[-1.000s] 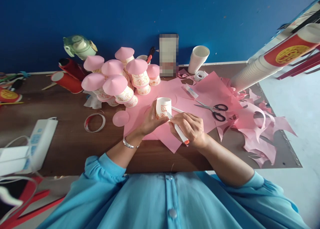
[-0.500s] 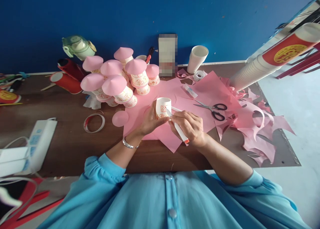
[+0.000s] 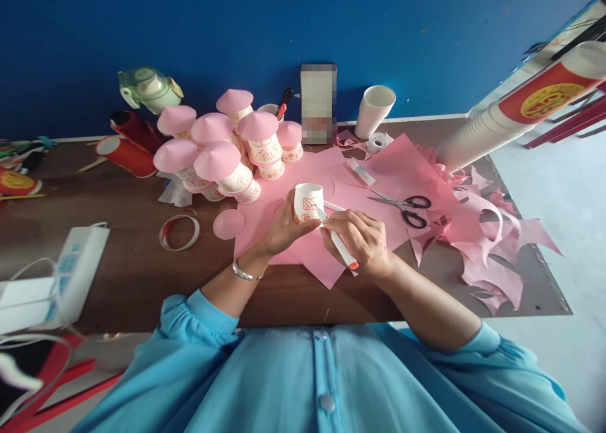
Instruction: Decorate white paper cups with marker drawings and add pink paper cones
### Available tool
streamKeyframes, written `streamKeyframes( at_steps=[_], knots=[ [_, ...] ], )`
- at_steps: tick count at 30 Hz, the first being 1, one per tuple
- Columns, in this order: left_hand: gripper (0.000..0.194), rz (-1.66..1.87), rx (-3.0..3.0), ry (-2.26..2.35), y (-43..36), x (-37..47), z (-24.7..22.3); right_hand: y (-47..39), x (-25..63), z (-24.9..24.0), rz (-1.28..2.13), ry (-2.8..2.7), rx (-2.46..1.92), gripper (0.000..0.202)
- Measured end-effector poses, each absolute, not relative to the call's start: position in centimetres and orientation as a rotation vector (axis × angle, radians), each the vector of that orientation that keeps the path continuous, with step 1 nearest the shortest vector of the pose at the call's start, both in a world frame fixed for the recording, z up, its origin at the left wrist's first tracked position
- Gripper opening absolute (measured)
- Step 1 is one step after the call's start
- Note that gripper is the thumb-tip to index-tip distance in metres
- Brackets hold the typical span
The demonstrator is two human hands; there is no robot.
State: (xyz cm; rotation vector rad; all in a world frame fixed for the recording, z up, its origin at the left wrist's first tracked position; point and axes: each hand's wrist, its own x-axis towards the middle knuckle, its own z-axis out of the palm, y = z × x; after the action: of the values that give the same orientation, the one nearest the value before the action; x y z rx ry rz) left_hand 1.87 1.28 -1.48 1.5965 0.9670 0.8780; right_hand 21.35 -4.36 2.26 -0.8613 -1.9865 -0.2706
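Observation:
My left hand (image 3: 284,225) is wrapped round a white paper cup (image 3: 302,194) with a red-orange window and flower drawing on its side. A white marker (image 3: 341,249) with an orange end is gripped in my right hand (image 3: 362,240), its tip at the cup's drawn side. A second thin white piece (image 3: 332,206), perhaps the marker's cap, pokes out above the right fingers; most of it is hidden. Beneath both hands lie pink paper sheets (image 3: 322,269). Left of them stand several decorated cups with pink cone roofs (image 3: 216,160), and a pink paper disc (image 3: 228,223) lies flat nearby.
Black-handled scissors (image 3: 411,211), a glue stick (image 3: 361,172) and pink scraps (image 3: 492,262) lie to the right. Stacked cups (image 3: 374,114) and a phone (image 3: 318,105) stand by the blue wall. Tape (image 3: 178,233) and a power strip (image 3: 76,275) are on the left.
The cup in my left hand has turned and shifted very slightly left. More orange lines show inside the drawn window. The marker stays against the cup.

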Motion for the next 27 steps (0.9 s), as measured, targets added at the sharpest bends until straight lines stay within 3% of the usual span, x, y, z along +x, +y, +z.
streamKeyframes(
  at_steps=[13, 27],
  knots=[
    [0.069, 0.875, 1.508, 0.951, 1.08, 1.75, -1.26, -4.42, 21.19, 2.41, -0.323, -1.938, -0.868, 0.018],
    [0.089, 0.819, 1.637, 1.026, 1.2, 1.77, -0.88, -4.3, 21.64, 1.71, -0.312, -2.02, -0.886, 0.014]
  ],
)
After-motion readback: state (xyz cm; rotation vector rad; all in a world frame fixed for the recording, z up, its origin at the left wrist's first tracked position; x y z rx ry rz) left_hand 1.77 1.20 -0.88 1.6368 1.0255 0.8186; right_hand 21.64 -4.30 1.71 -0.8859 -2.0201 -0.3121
